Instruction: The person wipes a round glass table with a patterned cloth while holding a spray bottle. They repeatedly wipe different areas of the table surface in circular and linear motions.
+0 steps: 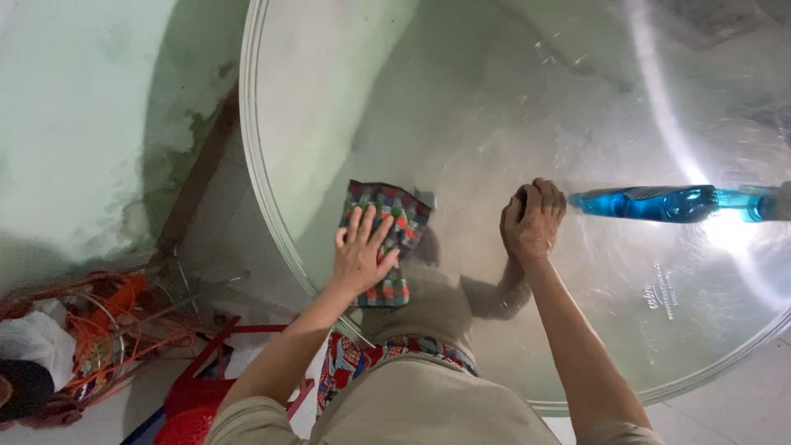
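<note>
Two hands work on a round glass bench [272, 206], seen from above. Nearest, at about seven o'clock on the glass, the left hand [361, 251] lies spread, fingers flat, pressing a checked cloth [394, 216] of red, green and dark squares onto the surface. The cloth looks soft, light and limp; I judge it will bunch and slide easily on smooth glass, so a flat palm over its middle suits it better than a pinch at a corner. Just to the three o'clock side, the right hand [532, 222] is curled closed around the head of a blue spray bottle [659, 203], which lies level, pointing toward three o'clock. The bottle looks like stiff, light plastic, part filled with liquid, best gripped at the neck.
</note>
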